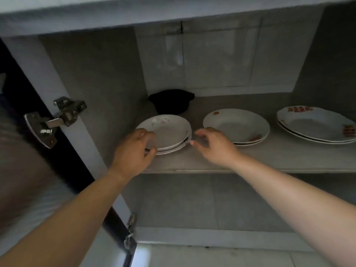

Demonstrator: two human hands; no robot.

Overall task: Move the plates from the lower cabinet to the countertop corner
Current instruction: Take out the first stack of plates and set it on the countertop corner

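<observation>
On the cabinet shelf point(269, 158), I had the left hand point(133, 151) curled round the 8 o'clock rim of the small plate stack point(169, 132). The right hand point(213, 145) sat loosely spread just beside its 4 o'clock rim, contact too blurred to tell; a black object point(171, 102) lay at its 12 o'clock.

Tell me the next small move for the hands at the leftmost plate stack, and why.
Probably close the right hand onto the right rim of the left stack. The left hand grips its left rim, while the right hand is open, with its fingertips just at the edge. The stack looks like two plates on the shelf, so a two-sided hold should come before lifting.
</observation>
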